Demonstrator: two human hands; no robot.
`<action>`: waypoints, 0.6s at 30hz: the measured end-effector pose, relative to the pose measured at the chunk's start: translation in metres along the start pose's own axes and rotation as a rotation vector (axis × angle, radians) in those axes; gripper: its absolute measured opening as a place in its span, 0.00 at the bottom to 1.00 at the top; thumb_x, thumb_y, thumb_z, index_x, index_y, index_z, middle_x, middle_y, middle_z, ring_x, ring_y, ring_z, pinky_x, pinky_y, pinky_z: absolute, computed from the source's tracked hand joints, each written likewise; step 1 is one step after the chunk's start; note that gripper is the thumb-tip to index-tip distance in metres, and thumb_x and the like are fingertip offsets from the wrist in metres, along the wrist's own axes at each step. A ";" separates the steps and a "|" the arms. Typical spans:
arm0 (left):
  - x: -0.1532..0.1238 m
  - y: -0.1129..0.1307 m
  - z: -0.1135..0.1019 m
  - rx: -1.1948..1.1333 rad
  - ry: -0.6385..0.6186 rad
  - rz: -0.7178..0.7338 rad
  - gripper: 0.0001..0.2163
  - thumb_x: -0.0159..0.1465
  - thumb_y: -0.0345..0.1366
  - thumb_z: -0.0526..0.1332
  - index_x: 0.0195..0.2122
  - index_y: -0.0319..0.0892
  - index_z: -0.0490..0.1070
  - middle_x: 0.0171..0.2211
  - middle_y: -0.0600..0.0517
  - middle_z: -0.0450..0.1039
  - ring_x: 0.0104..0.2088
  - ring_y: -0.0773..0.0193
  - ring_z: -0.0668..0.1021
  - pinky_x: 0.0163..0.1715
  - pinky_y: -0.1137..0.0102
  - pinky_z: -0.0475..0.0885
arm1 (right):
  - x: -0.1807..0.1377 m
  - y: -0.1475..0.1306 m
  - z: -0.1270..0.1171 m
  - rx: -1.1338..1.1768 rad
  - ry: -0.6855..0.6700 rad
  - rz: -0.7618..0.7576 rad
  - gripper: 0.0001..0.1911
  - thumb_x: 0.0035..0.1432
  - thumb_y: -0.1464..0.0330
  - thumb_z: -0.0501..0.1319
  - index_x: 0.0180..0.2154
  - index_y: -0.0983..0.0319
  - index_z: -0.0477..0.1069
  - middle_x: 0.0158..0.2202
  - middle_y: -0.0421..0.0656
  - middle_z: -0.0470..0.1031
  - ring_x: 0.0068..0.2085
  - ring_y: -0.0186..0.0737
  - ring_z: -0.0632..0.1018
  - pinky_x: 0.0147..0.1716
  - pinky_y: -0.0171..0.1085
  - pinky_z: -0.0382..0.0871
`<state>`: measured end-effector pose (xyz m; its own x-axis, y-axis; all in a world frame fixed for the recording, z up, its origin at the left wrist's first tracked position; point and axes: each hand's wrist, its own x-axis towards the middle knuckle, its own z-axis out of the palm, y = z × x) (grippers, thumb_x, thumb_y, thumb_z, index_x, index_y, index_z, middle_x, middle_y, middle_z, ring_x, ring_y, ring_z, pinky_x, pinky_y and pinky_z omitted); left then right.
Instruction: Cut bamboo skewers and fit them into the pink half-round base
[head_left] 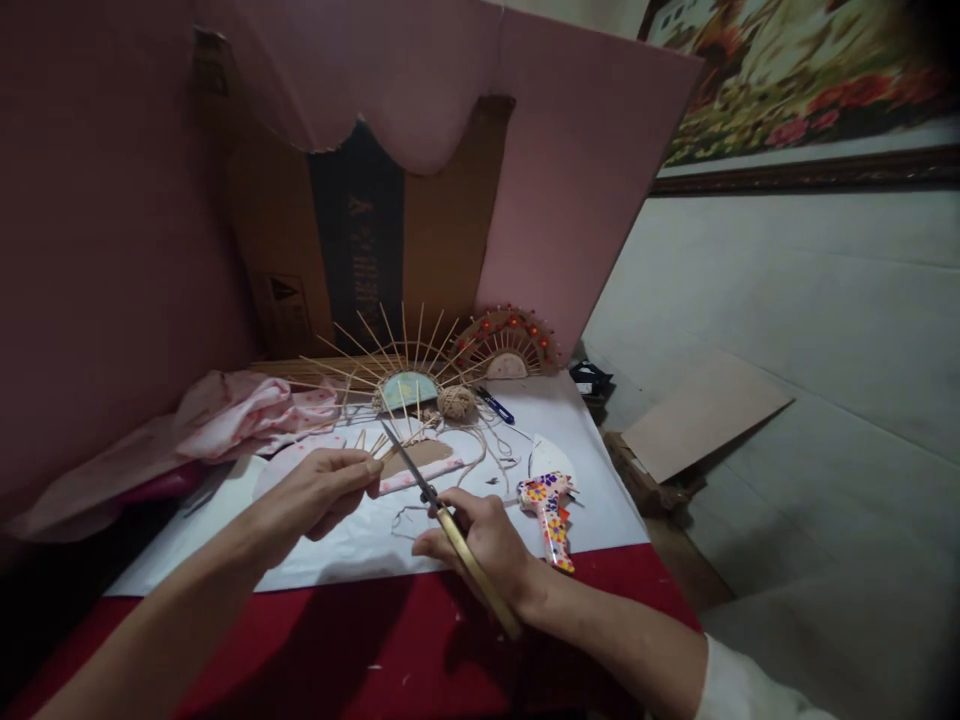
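Thin sticks (375, 443) are being held against scissors (448, 525) over a white-papered worktop (585, 480).
The sticks are being pinched in the closed grip of the left hand (322, 490), just above a pink half-disc (277, 465). They are judged light, stiff and easily splintered, so are best taken close to the fingertips. The scissors are being clasped by the right hand (480, 540), its grip wrapped shut round the long brass handles, with the blade tips just beside the sticks and a ball of twine (456, 402) beyond.

Pink backdrop board (585, 180) propped behind red tabletop (360, 640), brown cardboard (442, 230) showing through gap. Pale wall (810, 260) right, framed floral painting (795, 70) above. Cardboard sheet (705, 410) on pale floor. Dim light.
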<state>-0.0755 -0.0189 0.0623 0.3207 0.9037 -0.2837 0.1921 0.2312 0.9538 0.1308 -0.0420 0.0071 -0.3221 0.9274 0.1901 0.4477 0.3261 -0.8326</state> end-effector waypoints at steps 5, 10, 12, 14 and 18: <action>-0.015 0.018 -0.002 0.064 0.064 0.111 0.17 0.57 0.50 0.58 0.23 0.41 0.67 0.12 0.61 0.48 0.13 0.75 0.49 0.11 0.76 0.43 | -0.002 -0.020 -0.009 0.056 0.023 -0.090 0.14 0.47 0.60 0.67 0.33 0.62 0.70 0.18 0.34 0.67 0.20 0.29 0.64 0.22 0.29 0.57; -0.008 0.000 -0.001 0.036 -0.002 -0.020 0.18 0.56 0.51 0.59 0.22 0.40 0.65 0.12 0.62 0.46 0.13 0.75 0.48 0.12 0.76 0.42 | -0.007 -0.006 0.002 -0.007 0.013 0.028 0.16 0.46 0.58 0.67 0.27 0.62 0.67 0.18 0.35 0.67 0.21 0.31 0.65 0.21 0.29 0.57; -0.006 -0.005 -0.002 -0.004 -0.013 0.012 0.17 0.57 0.51 0.58 0.23 0.41 0.65 0.12 0.63 0.44 0.14 0.75 0.46 0.12 0.76 0.41 | -0.008 -0.003 0.003 -0.030 0.004 0.026 0.16 0.46 0.57 0.67 0.26 0.62 0.67 0.18 0.35 0.68 0.21 0.31 0.65 0.21 0.30 0.57; -0.009 -0.001 -0.004 0.001 -0.022 0.040 0.17 0.58 0.50 0.58 0.23 0.41 0.66 0.12 0.63 0.44 0.14 0.75 0.46 0.12 0.76 0.42 | -0.007 -0.008 -0.002 0.000 -0.010 -0.004 0.15 0.47 0.57 0.67 0.28 0.62 0.68 0.19 0.36 0.69 0.21 0.31 0.66 0.21 0.30 0.57; -0.015 0.009 -0.003 0.071 0.072 0.179 0.17 0.56 0.50 0.59 0.23 0.40 0.68 0.14 0.59 0.51 0.14 0.74 0.53 0.12 0.76 0.44 | -0.006 -0.017 -0.009 0.087 -0.031 -0.058 0.15 0.49 0.60 0.66 0.36 0.62 0.69 0.21 0.37 0.72 0.22 0.31 0.67 0.22 0.30 0.58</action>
<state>-0.0812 -0.0296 0.0753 0.2888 0.9521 -0.1003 0.2040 0.0412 0.9781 0.1324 -0.0519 0.0245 -0.3711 0.9011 0.2240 0.3544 0.3605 -0.8628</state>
